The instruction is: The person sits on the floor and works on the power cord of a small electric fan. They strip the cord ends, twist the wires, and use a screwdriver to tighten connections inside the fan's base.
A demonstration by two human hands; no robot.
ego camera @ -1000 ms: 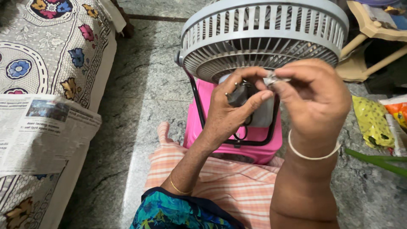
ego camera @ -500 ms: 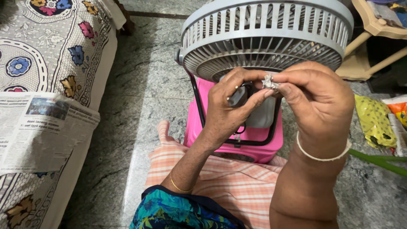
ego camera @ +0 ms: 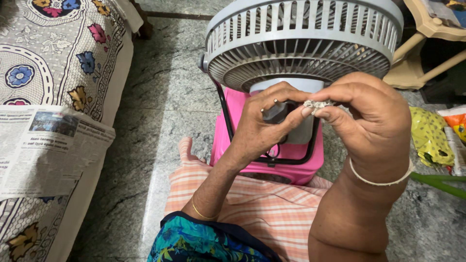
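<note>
Hands raised before grey fan (ego camera: 301, 43), over pink stool (ego camera: 269, 150). Left hand (ego camera: 264, 123) and right hand (ego camera: 369, 121) together pinch small silvery lump (ego camera: 316, 104) between fingertips. Folded newspaper (ego camera: 46, 150) lies on floral bedsheet (ego camera: 53, 58), well apart.

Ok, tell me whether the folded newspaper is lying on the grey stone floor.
No, the folded newspaper lies on the floral-patterned bedspread, beside the grey stone floor.

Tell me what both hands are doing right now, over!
Left hand and right hand together pinching a small silvery piece. Held in front of the grey fan on its pink base. Nothing between the hands.
</note>
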